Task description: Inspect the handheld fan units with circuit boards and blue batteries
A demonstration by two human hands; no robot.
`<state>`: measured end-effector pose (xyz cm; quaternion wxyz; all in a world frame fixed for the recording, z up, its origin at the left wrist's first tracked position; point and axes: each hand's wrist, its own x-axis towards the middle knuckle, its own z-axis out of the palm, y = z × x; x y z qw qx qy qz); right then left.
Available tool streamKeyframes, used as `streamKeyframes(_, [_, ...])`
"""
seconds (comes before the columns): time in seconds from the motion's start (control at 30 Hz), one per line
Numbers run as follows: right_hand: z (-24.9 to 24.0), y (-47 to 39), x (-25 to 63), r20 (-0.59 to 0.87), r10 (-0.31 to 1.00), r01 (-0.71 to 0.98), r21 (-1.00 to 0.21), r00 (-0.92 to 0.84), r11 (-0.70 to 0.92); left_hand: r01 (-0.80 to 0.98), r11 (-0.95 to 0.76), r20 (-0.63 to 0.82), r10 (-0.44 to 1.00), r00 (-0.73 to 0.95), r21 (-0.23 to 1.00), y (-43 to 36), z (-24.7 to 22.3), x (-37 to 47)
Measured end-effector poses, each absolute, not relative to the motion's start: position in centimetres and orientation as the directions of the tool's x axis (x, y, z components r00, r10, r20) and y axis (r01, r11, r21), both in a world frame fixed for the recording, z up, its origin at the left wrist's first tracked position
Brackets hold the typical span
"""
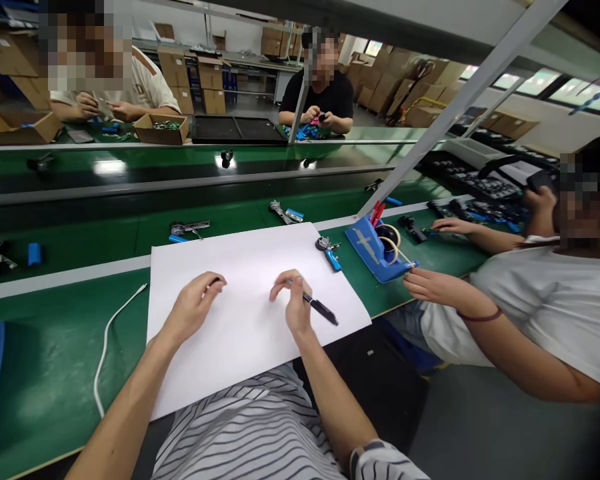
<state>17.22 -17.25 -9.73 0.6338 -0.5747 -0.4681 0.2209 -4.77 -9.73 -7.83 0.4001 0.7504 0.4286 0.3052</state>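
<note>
A large white sheet of paper (240,340) lies on the green bench in front of me. Above its left half is my left hand (197,303), its fingers curled together around a small dark thing that I cannot make out. My right hand (296,303) hovers over the middle of the sheet with a black pen (324,311) held between thumb and fingers, the pen's end pointing down to the right. On the sheet's upper right corner rests a small device part with a blue cylinder (333,260).
A blue tape dispenser (367,243) with red pens stands right of the paper. A white cable (107,333) lies to the left. More device parts (283,212) sit on the belt beyond. A co-worker's arm (445,290) reaches in from the right; two people work opposite.
</note>
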Motion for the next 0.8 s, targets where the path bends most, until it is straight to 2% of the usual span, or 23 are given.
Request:
streamKeyframes(0.07, [-8.4, -17.3, 14.9, 0.269, 0.901, 0.024, -0.960, 0.340, 0.278, 0.426, -0.441, 0.120, 0.792, 0.599, 0.790, -11.2, -6.4, -4.5])
streamKeyframes(0.13, [-7.2, -17.3, 13.7, 0.229, 0.939, -0.156, -0.949, 0.256, 0.274, 0.406, -0.532, 0.175, 0.740, 0.649, 0.743, -12.4, -5.5, -4.5])
streamKeyframes(0.27, [-6.0, -17.0, 13.1, 0.217, 0.965, -0.336, -0.907, 0.145, 0.254, 0.422, -0.620, 0.259, 0.717, 0.647, 0.661, -13.6, -4.9, -4.7])
streamKeyframes(0.43, [-5.5, -17.0, 12.8, 0.240, 0.958, -0.289, -0.916, 0.156, 0.277, 0.438, -0.640, 0.268, 0.709, 0.652, 0.631, -13.9, -4.7, -4.8])
streamKeyframes(0.67, [-6.0, -16.9, 12.8, 0.161, 0.983, -0.254, -0.951, 0.083, 0.178, 0.464, -0.646, 0.225, 0.699, 0.679, 0.606, -14.1, -4.6, -4.3])
streamKeyframes(0.8, [-6.9, -16.9, 11.8, 0.166, 0.962, -0.181, -0.962, 0.216, 0.207, 0.474, -0.575, 0.157, 0.731, 0.665, 0.667, -15.1, -4.4, -3.9])
